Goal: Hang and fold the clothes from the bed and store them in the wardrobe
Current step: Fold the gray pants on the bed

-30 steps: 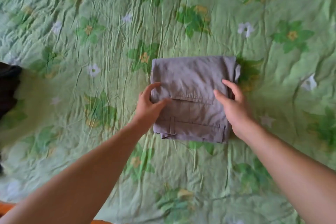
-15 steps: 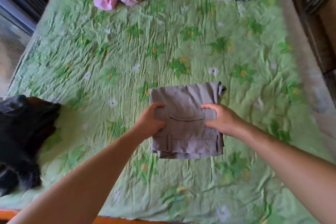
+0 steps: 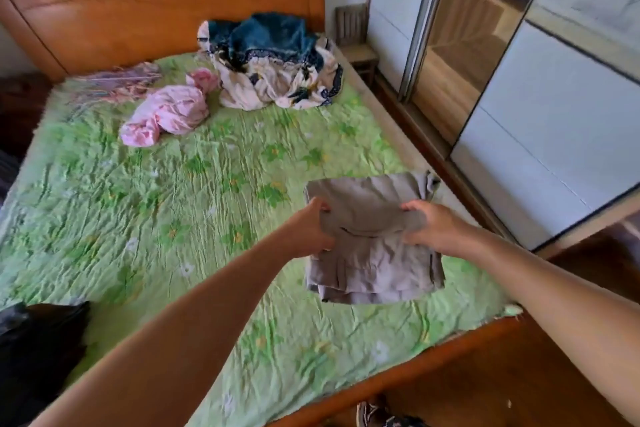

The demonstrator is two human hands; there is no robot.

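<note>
The folded grey trousers [image 3: 367, 267], soft, light and sagging, are pinched at both sides by left grip [image 3: 308, 230] and right grip [image 3: 433, 227]; best supported underneath.

Green floral bed [image 3: 138, 218], pink garment [image 3: 169, 111], patterned clothes heap [image 3: 273, 83]

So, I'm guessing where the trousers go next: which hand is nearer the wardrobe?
Right. The right hand grips the folded grey trousers on the wardrobe side; the left hand grips their opposite edge, over the bed.
</note>
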